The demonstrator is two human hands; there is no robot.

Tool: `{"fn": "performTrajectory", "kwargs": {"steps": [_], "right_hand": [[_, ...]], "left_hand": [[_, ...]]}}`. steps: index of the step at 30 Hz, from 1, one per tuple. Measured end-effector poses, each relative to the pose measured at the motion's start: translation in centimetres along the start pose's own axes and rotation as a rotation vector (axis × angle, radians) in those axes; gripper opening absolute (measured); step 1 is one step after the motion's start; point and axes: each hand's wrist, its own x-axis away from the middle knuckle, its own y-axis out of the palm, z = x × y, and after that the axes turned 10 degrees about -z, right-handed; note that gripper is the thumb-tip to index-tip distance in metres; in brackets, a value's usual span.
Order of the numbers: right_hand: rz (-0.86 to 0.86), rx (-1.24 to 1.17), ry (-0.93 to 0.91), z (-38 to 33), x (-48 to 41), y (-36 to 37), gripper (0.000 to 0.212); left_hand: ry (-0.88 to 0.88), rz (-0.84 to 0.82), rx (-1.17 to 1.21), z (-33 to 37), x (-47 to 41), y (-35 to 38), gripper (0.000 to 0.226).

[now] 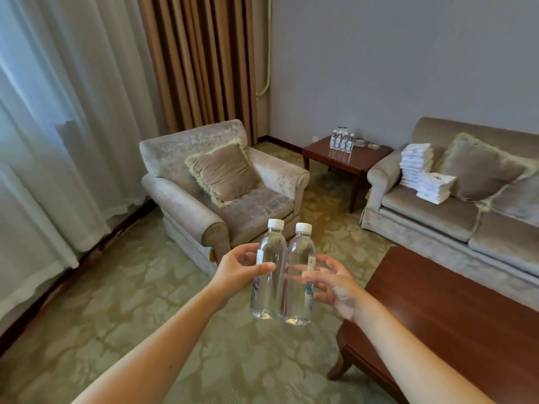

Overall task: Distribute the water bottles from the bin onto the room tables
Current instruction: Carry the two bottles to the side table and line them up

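Label print is showing too small to read. The left hand (pixel 239 265) is clamping the left water bottle (pixel 269 269); the right hand (pixel 332 282) is pinching the right water bottle (pixel 299 275), bottles touching. Four more bottles (pixel 341 140) are standing on the corner bench (pixel 354 161) at one o'clock.

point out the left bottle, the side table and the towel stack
left bottle (pixel 269 266), head view, clear body
side table (pixel 354 161), head view, bare top
towel stack (pixel 415 164), head view, front folds

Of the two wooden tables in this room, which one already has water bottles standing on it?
The small square wooden side table in the corner between armchair and sofa: clear bottles stand on it. The large coffee table shows none.
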Motion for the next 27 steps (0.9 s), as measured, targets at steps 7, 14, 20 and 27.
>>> {"fn": "performTrajectory", "kwargs": {"steps": [7,14,20,27], "right_hand": [[0.019,0.035,0.011,-2.8,-10.5,-1.1,0.084],[-0.014,0.051,0.035,-6.3,-22.5,-3.3,0.081],[0.004,0.038,0.018,-12.2,-34.0,-7.8,0.072],[0.01,0.031,0.013,-18.9,-45.0,-14.6,0.078]], "left_hand": [[-0.007,-0.024,0.036,0.2,-9.5,-5.6,0.062],[-0.021,-0.011,0.034,0.4,-20.6,-10.1,0.048],[-0.013,0.023,-0.051,2.3,-34.6,-12.9,0.059],[-0.005,0.0,-0.021,5.0,-48.8,-13.6,0.064]]}}
